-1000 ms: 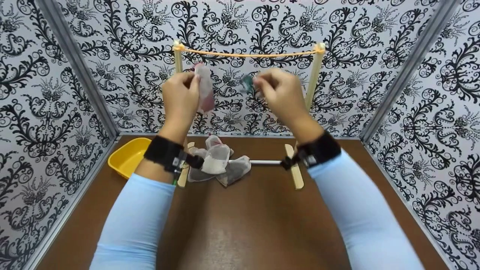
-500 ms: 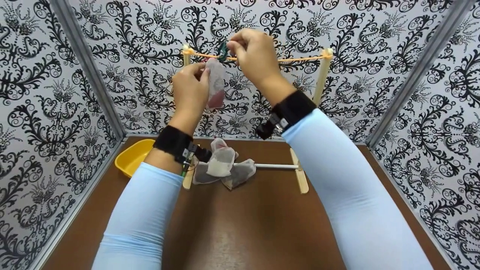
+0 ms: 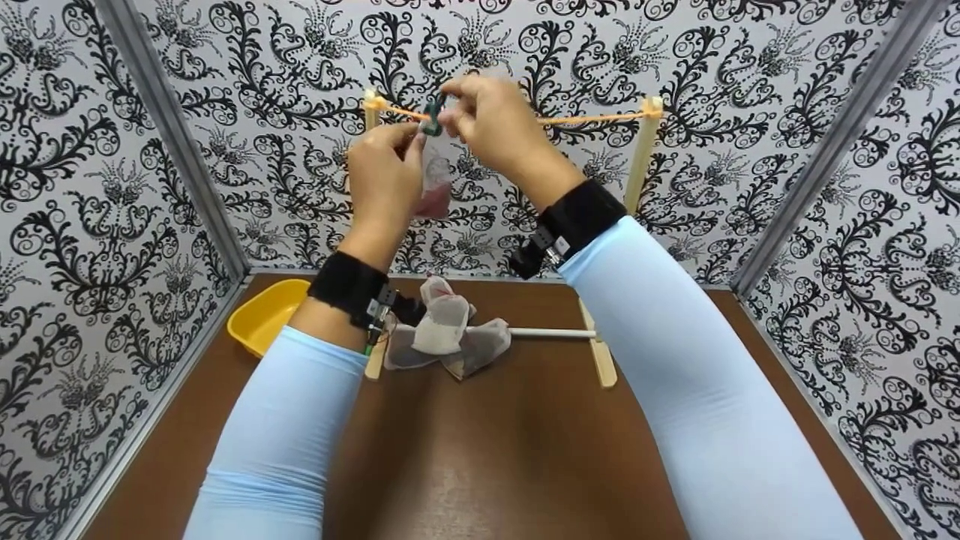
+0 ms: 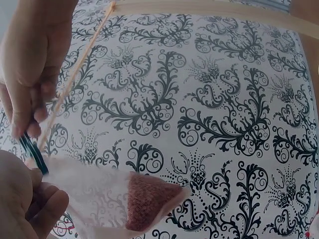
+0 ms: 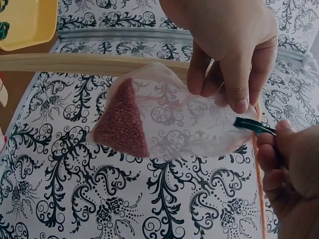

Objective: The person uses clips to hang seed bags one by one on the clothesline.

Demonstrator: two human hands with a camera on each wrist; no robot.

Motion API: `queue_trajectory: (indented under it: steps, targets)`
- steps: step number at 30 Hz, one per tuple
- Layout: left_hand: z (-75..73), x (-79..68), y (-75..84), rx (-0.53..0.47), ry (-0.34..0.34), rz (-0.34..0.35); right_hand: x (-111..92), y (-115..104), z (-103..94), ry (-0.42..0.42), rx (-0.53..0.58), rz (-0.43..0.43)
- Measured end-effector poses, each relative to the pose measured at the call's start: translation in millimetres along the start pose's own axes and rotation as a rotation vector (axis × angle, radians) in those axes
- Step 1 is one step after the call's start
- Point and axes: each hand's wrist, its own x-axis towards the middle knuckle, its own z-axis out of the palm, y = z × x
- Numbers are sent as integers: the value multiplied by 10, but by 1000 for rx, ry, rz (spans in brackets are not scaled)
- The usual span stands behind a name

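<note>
A sheer mesh pouch [image 5: 169,117] with dark red grains in its bottom corner hangs by the left end of an orange string [image 3: 592,119]. My left hand [image 3: 384,169] pinches the pouch near its top, fingertips right at the string. From the other side, my right hand [image 3: 499,120] pinches a dark green clothespin [image 5: 249,123] between thumb and fingers. The clothespin's jaws overlap the pouch's top edge and the string in the right wrist view. In the head view, the hands hide part of the string and the left post.
Wooden posts [image 3: 641,165] carry the string, with a white rod [image 3: 551,333] low between their feet. Several mesh pouches [image 3: 442,330] lie piled on the brown table [image 3: 480,450]. A yellow basin [image 3: 259,311] with green clothespins stands at left. Patterned walls surround the table.
The right hand has moved left and up to the string with the clothespin, then lowered it onto the pouch's top. The left hand has brought the pouch right and up to the string.
</note>
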Motion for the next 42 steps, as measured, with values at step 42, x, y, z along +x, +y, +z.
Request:
queue_trajectory:
  steps: [42]
  targets:
    - [-474, -1251, -2348, 709, -834, -402, -2711, 3375, 305, -304, -224, 615]
